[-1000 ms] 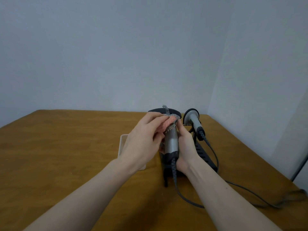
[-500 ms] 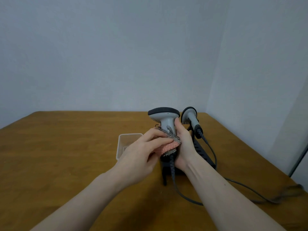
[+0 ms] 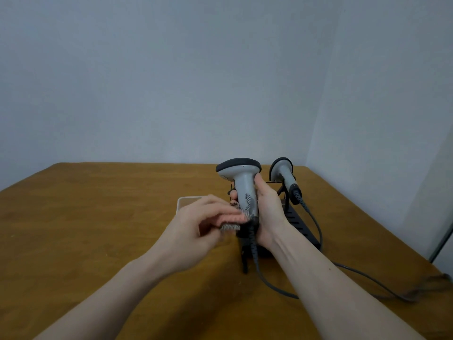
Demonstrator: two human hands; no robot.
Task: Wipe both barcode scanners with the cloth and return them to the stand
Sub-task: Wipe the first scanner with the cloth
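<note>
Right hand: the right hand point(image 3: 268, 212) was wrapped around the grey handle of the near scanner point(image 3: 242, 185), thumb up the side, and it held the scanner upright with the dark-rimmed head at 12 o'clock.
Left hand: the left hand point(image 3: 196, 231) was curled around the cloth point(image 3: 232, 220) and pinched it, pressing it against the lower end of the handle from 9 o'clock.
Cloth: pink with a dark-and-white patterned edge, bunched up; one part lay on the handle just above the black cable boot, the rest stuck out under the left fingers.
Near scanner's cable: the dark cable point(image 3: 259, 271) dropped from the handle's base towards 6 o'clock, then swung across the table towards 3 o'clock.
Second scanner: the second scanner point(image 3: 284, 175) sat in the stand point(image 3: 301, 227), at 2 o'clock from the held one, head up and apart from both hands.
Stand: black, on the table behind the right wrist, partly hidden by it.
Tray: a clear tray point(image 3: 182, 201) lay at 10 o'clock from the left hand, mostly hidden behind it.
Table: a brown wooden table point(image 3: 85, 217) carried it all.
</note>
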